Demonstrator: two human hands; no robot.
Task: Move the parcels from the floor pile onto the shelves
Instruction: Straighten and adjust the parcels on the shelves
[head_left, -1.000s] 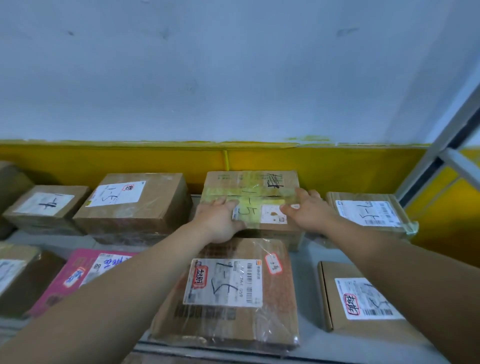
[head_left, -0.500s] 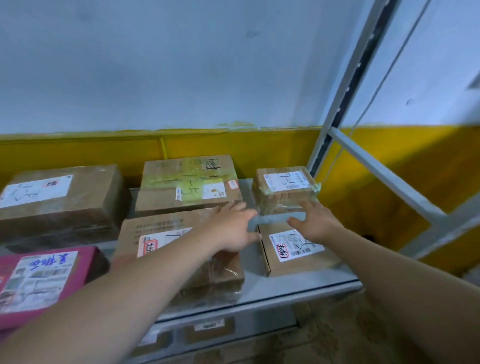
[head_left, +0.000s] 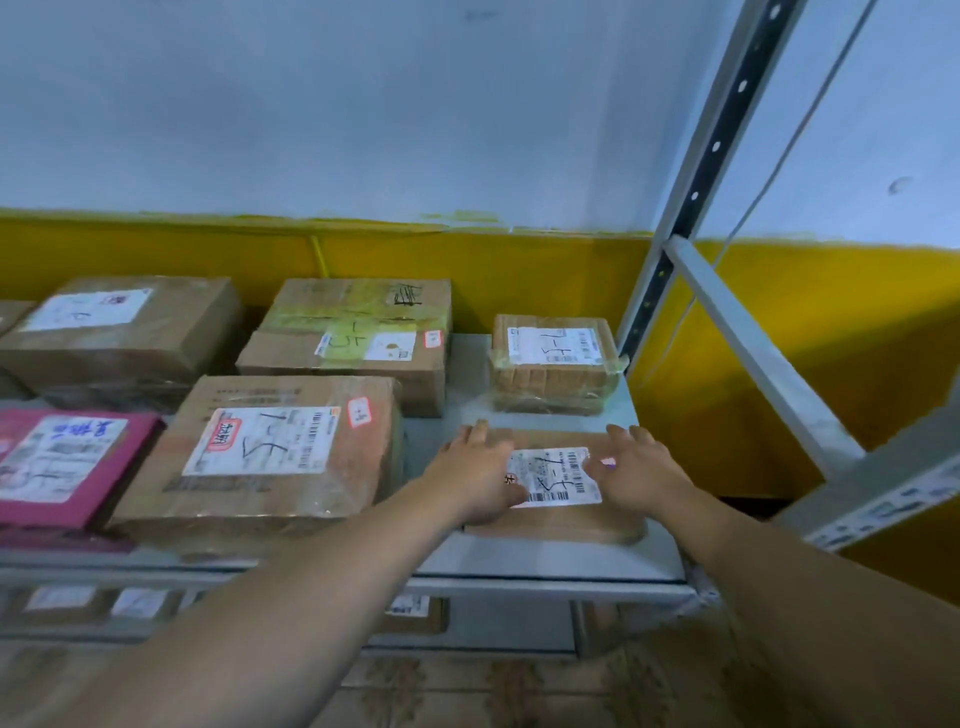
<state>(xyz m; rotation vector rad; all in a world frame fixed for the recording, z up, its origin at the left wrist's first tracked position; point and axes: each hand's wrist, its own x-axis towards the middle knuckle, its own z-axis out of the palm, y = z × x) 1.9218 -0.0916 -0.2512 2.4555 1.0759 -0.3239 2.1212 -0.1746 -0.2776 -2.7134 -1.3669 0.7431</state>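
- Pink card wraps the parcel (head_left: 62, 462) at the shelf's front-left edge: flat, matte, with a large white label on top.
- Just beside it, the big brown box (head_left: 270, 452) is plain cardboard under glossy, wrinkled film. Behind that box, a box bound with yellow-green tape (head_left: 353, 343) sits near the back edge.
- The left hand (head_left: 478, 475) lies flat on the left part of the flat parcel (head_left: 561, 522). Its grip is loose, with the fingers straight and clasping nothing.
- The flat parcel lies on the shelf (head_left: 545, 564) near the front-right corner. It is thin brown card with a smooth white barcode label face-up, and its front corner looks rounded and soft.
- The right hand (head_left: 636, 475) is over the parcel's right part, its fingers spread and curled round nothing. I cannot tell whether the palm presses down.
- The step looks like settling this parcel into place:
  - Push with flat palms on the bare card, not the slick label.
  - Slide the parcel back evenly so its edges run parallel to the shelf's front edge.
  - Stop short of the small box (head_left: 553, 364) at the back-right corner, whose loose film could snag.
  - Keep the parcel off the front lip, since a thin piece could tip off.
- A grey metal upright (head_left: 717, 156) with punched holes bounds the right edge.
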